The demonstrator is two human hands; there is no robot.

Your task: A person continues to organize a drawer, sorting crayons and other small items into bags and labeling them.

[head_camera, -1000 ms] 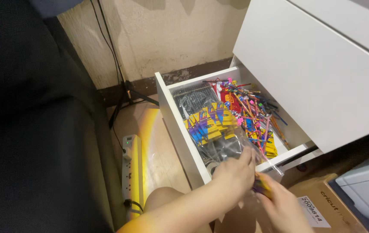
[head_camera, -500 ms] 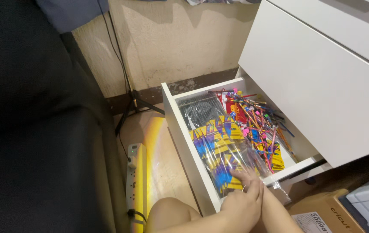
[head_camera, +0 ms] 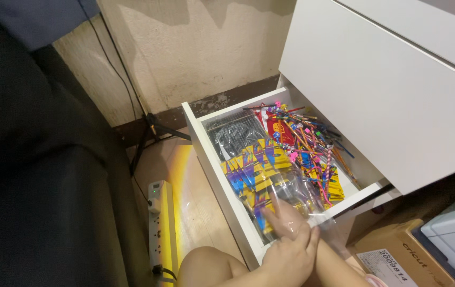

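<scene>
- The left hand [head_camera: 288, 254] is lying at the near end of the open white drawer [head_camera: 222, 175]. Its fingers [head_camera: 274, 208] are spreading out flat on a clear plastic bag [head_camera: 291, 199].
- The bag is sitting right under that hand and is reaching away from the person, toward the back of the drawer. Its long side is running the same way as the drawer.
- The left hand is pressing on the bag, not closing around it.
- The right hand [head_camera: 327, 254] is mostly hiding under the left one, by the drawer's front corner. I cannot tell if it is gripping anything.
- The left hand is the nearer one to the bag.
- Under and past the bag, yellow and purple packets [head_camera: 249, 170] are lying in a row.
- A heap of colourful pencils [head_camera: 307, 146] is lying on the right side, just beside the bag.
- A grey packet [head_camera: 233, 135] is sitting at the far end.
- The white cabinet front [head_camera: 387, 95] is hanging over the drawer's right side.
- A power strip [head_camera: 159, 223] is lying on the floor to the left, well apart.
- A cardboard box [head_camera: 403, 255] is sitting to the right.
</scene>
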